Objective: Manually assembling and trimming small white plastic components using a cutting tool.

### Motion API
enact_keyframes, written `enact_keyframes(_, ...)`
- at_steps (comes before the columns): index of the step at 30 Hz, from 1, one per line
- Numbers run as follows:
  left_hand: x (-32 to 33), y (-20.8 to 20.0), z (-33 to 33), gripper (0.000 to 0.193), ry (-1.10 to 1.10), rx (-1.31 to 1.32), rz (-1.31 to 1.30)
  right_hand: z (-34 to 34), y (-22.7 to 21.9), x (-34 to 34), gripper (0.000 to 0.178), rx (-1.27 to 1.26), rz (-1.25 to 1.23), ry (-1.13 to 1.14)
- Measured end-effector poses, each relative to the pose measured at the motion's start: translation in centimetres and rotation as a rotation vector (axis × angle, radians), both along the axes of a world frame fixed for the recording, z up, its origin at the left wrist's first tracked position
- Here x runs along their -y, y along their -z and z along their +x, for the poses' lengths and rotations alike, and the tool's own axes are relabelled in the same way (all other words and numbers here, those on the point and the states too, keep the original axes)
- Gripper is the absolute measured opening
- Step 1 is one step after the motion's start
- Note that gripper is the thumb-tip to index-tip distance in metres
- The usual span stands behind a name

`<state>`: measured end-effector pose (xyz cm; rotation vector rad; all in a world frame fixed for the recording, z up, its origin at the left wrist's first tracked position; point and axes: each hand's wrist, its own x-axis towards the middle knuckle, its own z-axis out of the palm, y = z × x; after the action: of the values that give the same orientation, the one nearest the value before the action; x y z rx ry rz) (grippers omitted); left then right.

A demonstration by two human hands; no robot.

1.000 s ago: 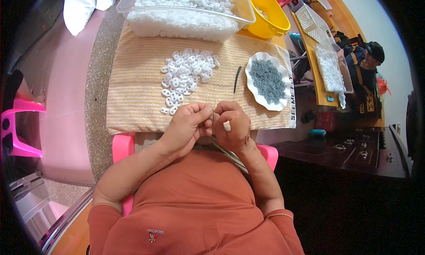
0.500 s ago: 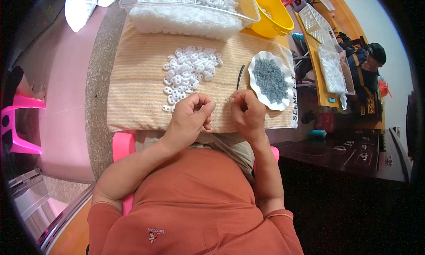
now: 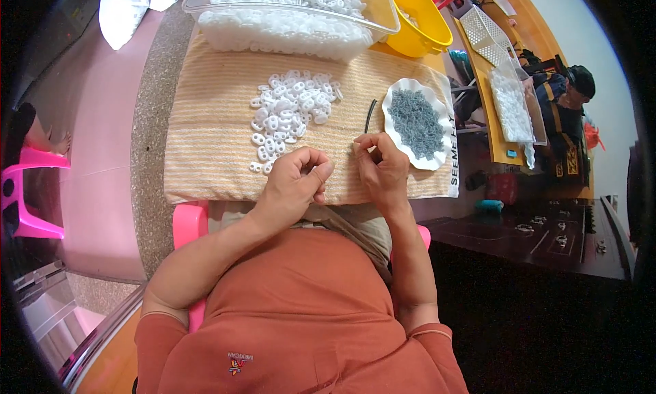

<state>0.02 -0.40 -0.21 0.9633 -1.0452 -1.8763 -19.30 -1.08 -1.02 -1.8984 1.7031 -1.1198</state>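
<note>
We have our left hand (image 3: 295, 182) curled nearly shut, fingertips pinched together over something too small for us to make out. Our right hand (image 3: 381, 167) is also almost closed, thumb and forefinger pressed on what may be a tiny part at its upper left edge; we cannot tell what it is. The 2 hands sit just apart, above the near edge of the cloth (image 3: 205, 155).

The heap of white rings (image 3: 290, 110) lies just beyond our left hand, its nearest rings close to the knuckles. The scalloped dish (image 3: 400, 97) of grey bits sits just beyond and to the right of our right hand, and a thin dark rod (image 3: 370, 116) lies between heap and dish.

Risks, as we judge them: parts this small could slip from a pinch and vanish in the weave of the cloth or roll off the near edge into our lap. A careless sweep of the right hand could tip the dish, which overhangs the cloth edge slightly, and scatter the grey bits. The left knuckles could nudge loose rings off the heap.

The cloth is striped tan, spread over a speckled stone table (image 3: 147, 120). Farther off stand a clear tub (image 3: 287, 15) full of white rings and a yellow bowl (image 3: 420, 28). The floor to the left is pink, with a pink stool (image 3: 31, 189); another person (image 3: 570, 114) sits far to the right.
</note>
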Motion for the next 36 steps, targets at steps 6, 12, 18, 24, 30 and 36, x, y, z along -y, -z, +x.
enact_keyframes(6,0.0,-0.1,0.0,0.014,0.010,0.016,0.001,-0.4,-0.9,-0.8,0.014,0.194,0.115,-0.099)
enact_keyframes(12,-0.1,0.8,-0.2,0.015,0.026,-0.041,-0.031,0.9,-2.1,-1.6,0.011,0.293,0.119,-0.419)
enact_keyframes(18,0.0,0.6,-0.1,0.015,0.059,-0.084,0.022,0.8,-1.7,-1.7,0.009,0.298,0.122,-0.407)
enact_keyframes(24,0.0,-0.2,0.3,0.012,0.003,-0.218,0.176,0.4,-2.5,-1.6,0.004,0.122,0.127,-0.252)
enact_keyframes(30,0.2,-0.7,0.4,0.013,-0.070,-0.169,0.217,-1.0,-1.7,-1.0,0.003,0.059,0.063,-0.232)
enact_keyframes(36,0.2,-0.3,0.3,0.014,-0.127,-0.225,0.296,-0.5,-2.3,-1.4,0.002,0.170,0.141,-0.252)
